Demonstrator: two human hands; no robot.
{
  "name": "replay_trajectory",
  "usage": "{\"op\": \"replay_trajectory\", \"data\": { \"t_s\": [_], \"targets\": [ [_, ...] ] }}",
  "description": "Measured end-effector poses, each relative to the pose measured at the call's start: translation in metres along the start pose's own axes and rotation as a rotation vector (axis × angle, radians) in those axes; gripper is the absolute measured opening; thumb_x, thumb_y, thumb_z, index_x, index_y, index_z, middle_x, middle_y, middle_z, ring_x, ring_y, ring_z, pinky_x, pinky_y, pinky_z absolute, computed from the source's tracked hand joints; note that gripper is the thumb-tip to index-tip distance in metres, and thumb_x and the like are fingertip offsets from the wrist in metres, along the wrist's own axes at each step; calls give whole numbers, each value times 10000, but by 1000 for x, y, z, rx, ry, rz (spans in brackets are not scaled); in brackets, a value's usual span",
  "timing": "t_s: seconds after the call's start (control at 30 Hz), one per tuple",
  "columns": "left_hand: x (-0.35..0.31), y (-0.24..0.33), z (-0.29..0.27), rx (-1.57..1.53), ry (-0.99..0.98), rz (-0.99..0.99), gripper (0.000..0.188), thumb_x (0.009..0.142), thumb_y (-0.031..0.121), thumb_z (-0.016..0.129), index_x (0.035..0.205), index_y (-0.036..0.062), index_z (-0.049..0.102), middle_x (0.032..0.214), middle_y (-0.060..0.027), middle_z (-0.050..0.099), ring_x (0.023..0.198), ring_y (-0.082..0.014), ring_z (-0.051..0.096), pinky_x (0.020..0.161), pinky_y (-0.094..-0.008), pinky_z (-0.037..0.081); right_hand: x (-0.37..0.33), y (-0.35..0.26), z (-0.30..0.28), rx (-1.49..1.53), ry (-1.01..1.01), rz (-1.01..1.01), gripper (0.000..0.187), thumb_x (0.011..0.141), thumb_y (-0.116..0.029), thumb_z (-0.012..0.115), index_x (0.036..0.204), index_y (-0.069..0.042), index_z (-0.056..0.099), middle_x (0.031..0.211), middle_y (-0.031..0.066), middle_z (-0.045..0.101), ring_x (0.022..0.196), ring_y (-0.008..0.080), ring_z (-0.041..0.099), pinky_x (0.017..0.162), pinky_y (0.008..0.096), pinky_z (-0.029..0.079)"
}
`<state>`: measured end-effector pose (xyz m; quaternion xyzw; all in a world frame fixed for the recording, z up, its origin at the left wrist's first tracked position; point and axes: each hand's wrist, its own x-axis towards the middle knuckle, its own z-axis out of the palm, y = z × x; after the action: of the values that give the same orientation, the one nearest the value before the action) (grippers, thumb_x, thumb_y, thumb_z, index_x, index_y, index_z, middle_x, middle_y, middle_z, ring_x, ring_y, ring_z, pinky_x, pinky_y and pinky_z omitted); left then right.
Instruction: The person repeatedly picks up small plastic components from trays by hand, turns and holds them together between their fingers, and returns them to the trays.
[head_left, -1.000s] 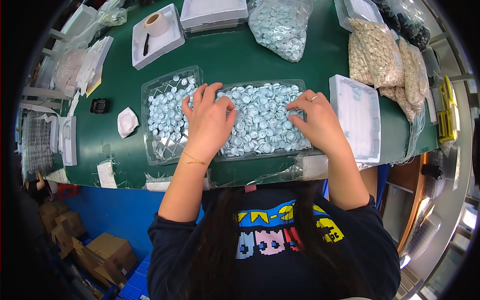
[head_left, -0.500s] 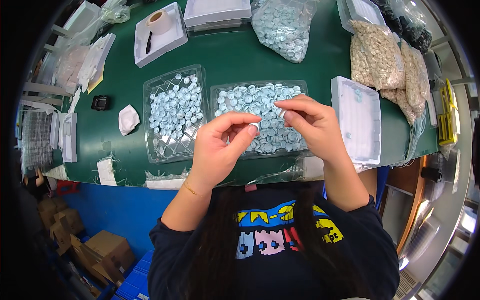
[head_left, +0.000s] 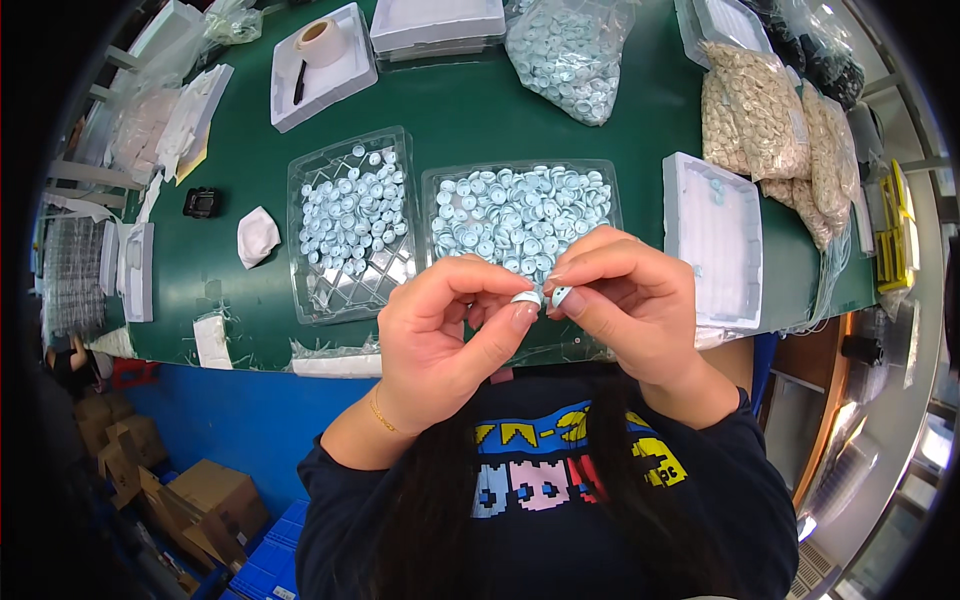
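Observation:
My left hand is closed in a pinch on a small pale blue-white round cap. Close beside it, my right hand pinches a second small round cap, its dished face with dark marks turned partly into view. The two caps nearly meet at the fingertips; whether they touch I cannot tell. Just beyond my hands lies a clear plastic tray heaped with pale blue round caps; my hands hide its near edge. Left of it, another clear tray holds a looser pile of similar caps.
At the right stands a white tray with a few blue caps. Behind are a bag of blue caps, bags of beige pieces and a tray with a tape roll. A white cloth-like piece lies left.
Both hands have come nearer to me and closer together, bringing the two caps side by side. More of the heaped tray now shows.

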<state>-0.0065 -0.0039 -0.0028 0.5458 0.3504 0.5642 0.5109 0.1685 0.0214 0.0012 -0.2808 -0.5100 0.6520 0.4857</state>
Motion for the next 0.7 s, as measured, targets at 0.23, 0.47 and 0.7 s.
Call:
{"op": "replay_trajectory", "data": {
  "t_s": [0.23,0.47,0.7],
  "targets": [
    [1,3,5,-23,9,20,117,780,-63,613,877,-33,556,760,-79,570,564,-48,498,476,-168,367,-1,1,2,-185,-17,-197,202,757,83,616,952,39,587,872,101,594,763,125,582,679,228,493],
    [2,-1,3,27,-3,129,142,763,-83,621,866,-20,546,768,-90,553,505,-56,500,478,-183,374,-2,0,3,-157,20,-202,198,747,90,624,933,40,576,870,102,602,766,123,584,683,230,494],
    [2,-1,4,82,-5,189,135,765,-88,616,853,-18,543,774,-87,548,522,-58,499,479,-185,374,-4,2,2,-148,18,-217,191,750,95,619,927,46,568,874,114,612,791,143,614,710,242,514]
  ]
}}
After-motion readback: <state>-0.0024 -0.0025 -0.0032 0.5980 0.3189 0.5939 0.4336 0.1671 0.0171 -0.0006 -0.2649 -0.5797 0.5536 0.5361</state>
